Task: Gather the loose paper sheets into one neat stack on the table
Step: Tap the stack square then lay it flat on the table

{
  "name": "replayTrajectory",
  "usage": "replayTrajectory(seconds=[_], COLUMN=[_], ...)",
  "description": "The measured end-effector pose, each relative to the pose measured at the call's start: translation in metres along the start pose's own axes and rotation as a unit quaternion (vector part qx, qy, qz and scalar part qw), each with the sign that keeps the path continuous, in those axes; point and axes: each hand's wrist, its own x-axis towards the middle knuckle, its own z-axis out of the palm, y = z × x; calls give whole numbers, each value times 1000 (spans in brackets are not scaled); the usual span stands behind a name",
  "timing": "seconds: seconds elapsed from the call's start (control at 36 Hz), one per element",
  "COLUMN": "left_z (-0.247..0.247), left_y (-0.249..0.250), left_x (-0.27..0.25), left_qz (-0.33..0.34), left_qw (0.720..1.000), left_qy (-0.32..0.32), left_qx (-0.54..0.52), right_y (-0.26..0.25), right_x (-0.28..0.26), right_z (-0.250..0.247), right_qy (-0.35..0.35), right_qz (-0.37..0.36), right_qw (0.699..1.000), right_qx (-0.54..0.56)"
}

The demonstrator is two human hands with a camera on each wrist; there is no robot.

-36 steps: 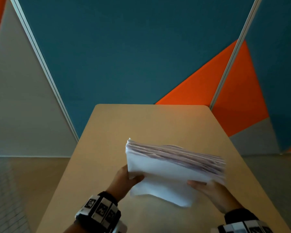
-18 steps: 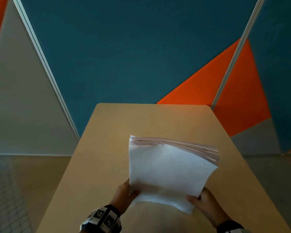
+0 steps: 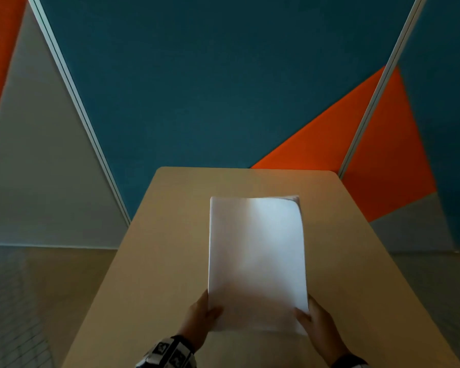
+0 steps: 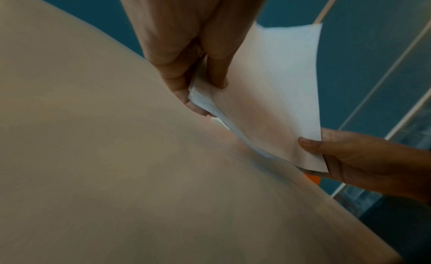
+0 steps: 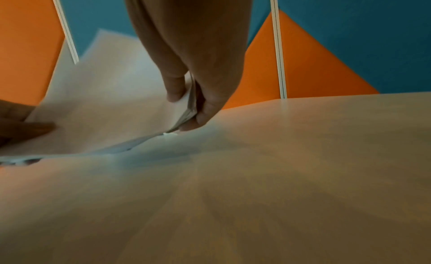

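Observation:
A thick stack of white paper sheets (image 3: 255, 256) stands almost upright on its short lower edge on the tan table (image 3: 170, 235), its blank face toward me. My left hand (image 3: 205, 318) pinches the stack's lower left corner, thumb on the front. My right hand (image 3: 312, 321) pinches the lower right corner the same way. In the left wrist view the left hand (image 4: 200, 94) has its thumb on the stack (image 4: 275, 94). The right wrist view shows the right hand (image 5: 186, 109) clamping the sheets' layered edge (image 5: 190, 105), with the stack's bottom edge at the table.
The table's far edge (image 3: 245, 170) meets a wall of blue, orange and grey panels (image 3: 223, 75). Bare tabletop (image 3: 343, 248) lies on both sides of the stack. Floor (image 3: 24, 301) shows past the left table edge.
The stack has turned from a tilted, sideways hold with fanned edges showing to an upright portrait position. Both hands have slid down to its lower corners and the edges look more even.

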Motion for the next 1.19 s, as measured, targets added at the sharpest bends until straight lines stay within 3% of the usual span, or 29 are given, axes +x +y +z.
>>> replayTrajectory(seconds=[0.14,0.44,0.58,0.75,1.19], left_z=[1,8,11,14,7], left_y=[-3,-5,-3,4,4], left_x=[13,36,38,39,34], left_qz=[-37,-153,-160,-153,-153], left_qw=[996,988,986,985,979], left_qy=[27,7,43,1,-21], left_qx=[-75,-1,0,75,135], right_y=[-6,-7,-8,-15,-11], right_x=[16,48,51,49,45], right_z=[-2,14,20,26,25], right_qy=[-28,-41,-29,-23,-40], right_qz=[31,178,159,150,161], right_qw=[999,981,987,982,978], right_qx=[34,63,-11,-117,-124])
